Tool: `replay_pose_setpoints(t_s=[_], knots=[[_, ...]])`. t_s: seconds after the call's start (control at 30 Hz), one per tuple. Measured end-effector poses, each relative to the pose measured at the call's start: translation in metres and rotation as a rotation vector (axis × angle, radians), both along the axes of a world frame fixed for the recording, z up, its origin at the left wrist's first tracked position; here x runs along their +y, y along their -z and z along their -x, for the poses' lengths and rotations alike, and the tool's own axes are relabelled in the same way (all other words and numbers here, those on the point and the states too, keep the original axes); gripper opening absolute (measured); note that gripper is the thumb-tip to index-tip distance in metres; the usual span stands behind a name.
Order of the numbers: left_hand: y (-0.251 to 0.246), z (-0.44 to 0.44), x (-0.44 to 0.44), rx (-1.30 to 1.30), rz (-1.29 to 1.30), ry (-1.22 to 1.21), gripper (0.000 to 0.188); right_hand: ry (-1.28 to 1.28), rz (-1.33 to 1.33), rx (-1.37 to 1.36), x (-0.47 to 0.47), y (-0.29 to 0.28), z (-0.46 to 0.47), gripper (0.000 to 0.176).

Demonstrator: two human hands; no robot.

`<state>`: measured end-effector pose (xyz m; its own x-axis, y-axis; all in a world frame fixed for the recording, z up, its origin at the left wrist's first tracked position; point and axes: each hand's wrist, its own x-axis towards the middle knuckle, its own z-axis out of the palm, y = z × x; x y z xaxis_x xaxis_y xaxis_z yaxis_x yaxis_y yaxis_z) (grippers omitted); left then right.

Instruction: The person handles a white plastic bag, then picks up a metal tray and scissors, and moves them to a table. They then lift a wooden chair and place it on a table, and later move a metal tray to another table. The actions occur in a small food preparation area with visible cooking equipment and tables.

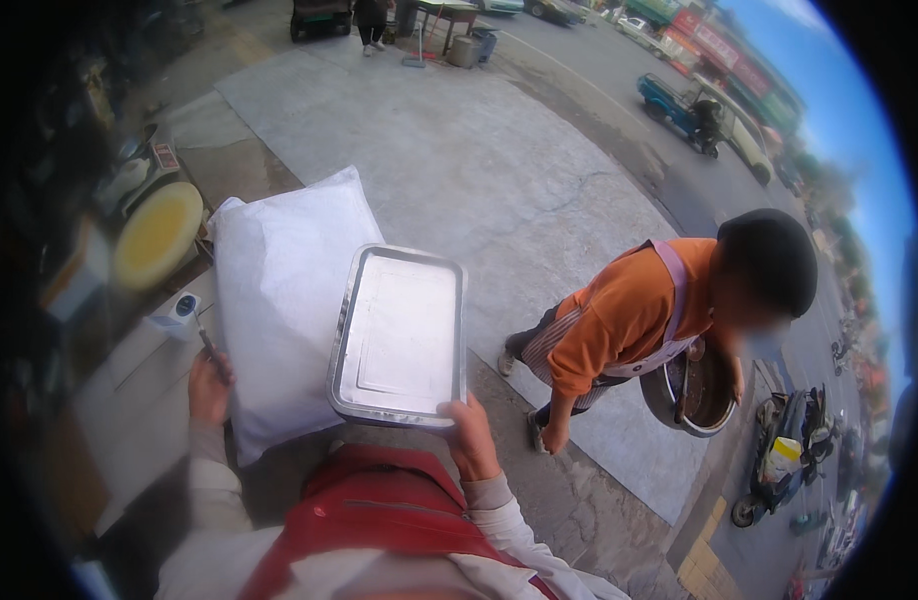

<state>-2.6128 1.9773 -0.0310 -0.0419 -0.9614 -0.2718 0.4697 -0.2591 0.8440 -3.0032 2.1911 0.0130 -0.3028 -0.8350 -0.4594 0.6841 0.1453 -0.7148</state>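
My right hand (471, 435) grips the near right corner of a shallow rectangular metal tray (406, 337), thumb on its rim. The tray's bottom shows bare metal. My left hand (209, 386) is closed round the dark handle of a thin utensil (209, 341), whose far end I cannot make out. A white cloth-covered bundle (290, 300) lies between my hands, partly behind the tray. Left of it, near the utensil's tip, stands a small white container with a dark round mark (173, 319).
A person in an orange top (616, 315) stands at the right, carrying a large metal pot (691, 397). A round yellow-topped board or dish (158, 236) and a box (76, 270) stand at the left. Parked scooters (785, 457) and a road with vehicles lie beyond.
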Motion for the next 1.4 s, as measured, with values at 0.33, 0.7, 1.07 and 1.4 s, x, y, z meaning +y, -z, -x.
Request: replay_pose_setpoints(t_s=[0.33,0.7,1.07,1.4], knots=[[-0.070,0.268,0.069,-0.361,0.356,0.595,0.058,0.112,0.030,0.163,0.007,0.028,0.079,0.047],[0.013,0.404,0.026,-0.759,0.608,0.589,0.054,0.262,-0.137,0.278,0.000,0.040,0.183,0.045],[0.055,0.497,-0.026,-0.302,-0.100,0.719,0.040,0.191,-0.175,0.311,-0.047,0.060,0.311,0.055],[0.094,0.560,-0.047,0.057,-0.259,0.549,0.042,0.041,-0.134,0.390,-0.108,0.069,0.403,0.054]])
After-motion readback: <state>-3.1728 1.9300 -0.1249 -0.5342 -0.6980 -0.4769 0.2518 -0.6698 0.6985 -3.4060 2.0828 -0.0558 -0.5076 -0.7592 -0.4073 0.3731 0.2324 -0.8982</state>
